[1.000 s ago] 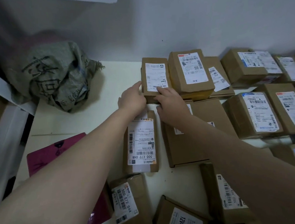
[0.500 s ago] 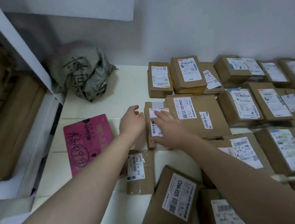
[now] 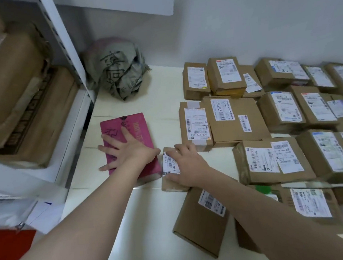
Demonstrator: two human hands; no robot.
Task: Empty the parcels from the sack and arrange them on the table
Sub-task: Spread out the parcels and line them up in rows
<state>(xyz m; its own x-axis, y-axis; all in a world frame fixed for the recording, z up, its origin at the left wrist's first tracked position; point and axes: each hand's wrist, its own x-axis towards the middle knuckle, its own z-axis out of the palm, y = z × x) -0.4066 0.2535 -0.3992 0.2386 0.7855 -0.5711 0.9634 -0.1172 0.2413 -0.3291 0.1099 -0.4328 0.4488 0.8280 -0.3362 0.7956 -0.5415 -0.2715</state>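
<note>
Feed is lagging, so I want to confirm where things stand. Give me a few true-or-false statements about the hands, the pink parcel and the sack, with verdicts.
1. The left hand lies flat, fingers spread, on the pink parcel. True.
2. The right hand grips the sack. False: it lies on a small brown parcel beside the pink one, and nothing touches the sack.
3. The sack sits crumpled at the far corner of the table, by the wall. True.
4. The pink parcel is stacked on other parcels. False: it lies on the table, left of the brown parcels.
</note>
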